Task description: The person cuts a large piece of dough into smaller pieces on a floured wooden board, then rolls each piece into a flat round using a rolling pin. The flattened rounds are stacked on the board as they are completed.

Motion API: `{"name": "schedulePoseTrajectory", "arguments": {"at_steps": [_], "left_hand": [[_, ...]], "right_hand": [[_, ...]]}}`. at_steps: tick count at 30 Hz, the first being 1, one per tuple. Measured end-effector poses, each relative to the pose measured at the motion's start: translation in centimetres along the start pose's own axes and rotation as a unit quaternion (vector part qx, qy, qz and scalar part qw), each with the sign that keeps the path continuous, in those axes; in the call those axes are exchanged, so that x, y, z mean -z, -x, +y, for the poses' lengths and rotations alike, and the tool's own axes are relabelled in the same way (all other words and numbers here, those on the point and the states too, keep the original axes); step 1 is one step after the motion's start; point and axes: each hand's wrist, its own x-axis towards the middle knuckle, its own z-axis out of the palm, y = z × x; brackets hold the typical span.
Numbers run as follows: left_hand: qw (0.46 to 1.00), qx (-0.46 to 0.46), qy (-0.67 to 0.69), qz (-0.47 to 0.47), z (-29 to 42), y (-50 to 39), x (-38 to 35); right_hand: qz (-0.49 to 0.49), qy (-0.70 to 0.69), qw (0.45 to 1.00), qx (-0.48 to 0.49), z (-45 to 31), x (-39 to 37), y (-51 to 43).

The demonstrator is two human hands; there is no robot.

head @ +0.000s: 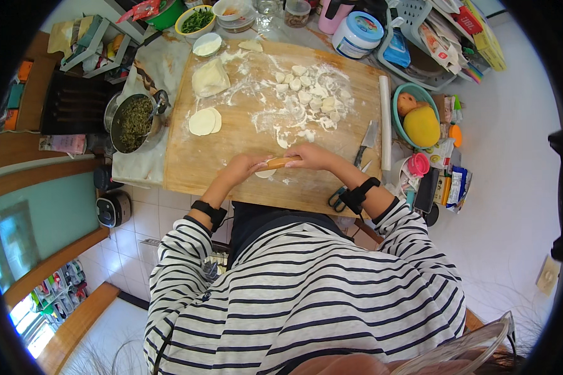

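My left hand (252,168) and my right hand (307,157) grip the two ends of a short wooden rolling pin (277,163). Beneath the pin, on a floured wooden board (244,140), lies a small round of dough (266,173), partly hidden. Two overlapping flat dough wrappers (202,122) rest at the board's left. Behind them sits a larger lump of dough (210,78). Several small floured dough pieces (305,84) are scattered on the board's right half.
A pan of chopped filling (132,124) stands left of the board. At the right lie a kitchen knife (368,140), a long white roll (385,123) and scissors (338,200). Beyond is a teal basket of fruit (397,119). Bowls and a white tub (357,36) line the back.
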Motion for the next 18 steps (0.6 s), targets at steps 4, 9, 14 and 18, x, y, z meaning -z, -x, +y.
{"name": "schedulePoseTrajectory", "arguments": {"at_steps": [4,9,14,18], "left_hand": [[0.996,0.022,-0.086,0.004,-0.1,0.2,-0.8],[0.987,0.111,-0.089,0.073,-1.0,0.1,-1.0],[0.917,0.242,0.248,0.198,-2.6,-0.3,-0.7],[0.963,0.201,0.089,0.156,-3.4,-0.6,0.4]], "right_hand": [[-0.006,-0.019,1.000,-0.006,-1.0,-0.1,0.8],[0.052,0.042,0.998,-0.001,-1.5,-1.7,1.8],[0.112,0.066,0.990,0.058,-0.8,-3.1,3.4],[0.093,0.046,0.993,0.057,0.0,-3.7,5.1]]}}
